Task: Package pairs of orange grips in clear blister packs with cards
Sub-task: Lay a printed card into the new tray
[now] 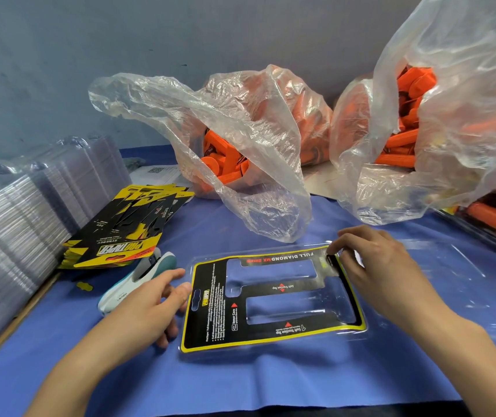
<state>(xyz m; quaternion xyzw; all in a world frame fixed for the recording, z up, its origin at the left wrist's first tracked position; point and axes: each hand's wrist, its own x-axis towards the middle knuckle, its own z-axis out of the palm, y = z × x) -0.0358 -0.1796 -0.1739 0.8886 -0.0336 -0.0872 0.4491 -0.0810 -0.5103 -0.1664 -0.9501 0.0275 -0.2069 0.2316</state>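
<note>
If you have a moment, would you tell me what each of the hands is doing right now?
Left hand: open, holding nothing, beside the blister pack's left edge.
Right hand: pinching the far corner of the card.

a blue cloth [240, 383] covers the table below a grey wall [90, 55].

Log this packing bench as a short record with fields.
pack: clear plastic blister pack, flat on blue cloth, both pockets empty
card: black-and-yellow printed card, inside pack
left hand: thumb touches pack's left edge
right hand: fingers pinch pack's far right corner
grips: orange tubular grips, in two clear plastic bags behind
nearby: white-and-teal stapler, stack of spare cards, to the left
</note>
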